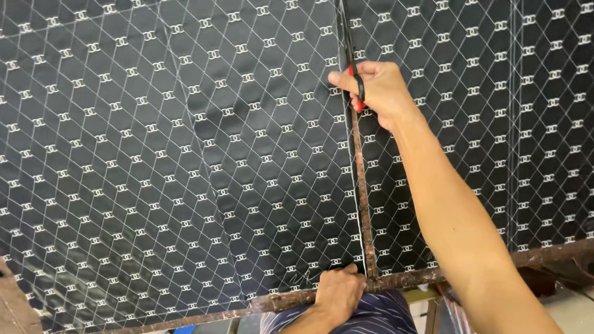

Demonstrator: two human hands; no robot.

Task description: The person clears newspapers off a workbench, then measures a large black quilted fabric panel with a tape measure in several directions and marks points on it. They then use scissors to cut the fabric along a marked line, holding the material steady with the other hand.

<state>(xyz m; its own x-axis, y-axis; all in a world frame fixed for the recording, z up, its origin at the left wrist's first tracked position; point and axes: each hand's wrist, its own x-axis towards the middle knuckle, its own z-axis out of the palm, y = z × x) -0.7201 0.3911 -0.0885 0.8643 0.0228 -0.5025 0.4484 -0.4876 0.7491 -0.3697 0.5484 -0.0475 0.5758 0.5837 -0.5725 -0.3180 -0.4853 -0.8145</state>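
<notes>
A large sheet of black quilted fabric (179, 150) with a white hexagon stitch pattern covers the work table. A straight cut runs through it from the near edge towards the far side. My right hand (375, 91) is stretched out along this cut and grips a pair of scissors (353, 63) with red and black handles, the blades pointing away from me into the fabric. My left hand (338, 293) is closed on the near edge of the fabric, just left of where the cut starts, and pins it on the table's edge.
The table's worn brown wooden edge (272, 301) runs along the bottom, and a strip of it shows through the cut. The fabric right of the cut (509, 128) lies flat. My striped dark clothing (370, 321) is below the edge. A bit of floor shows at bottom right.
</notes>
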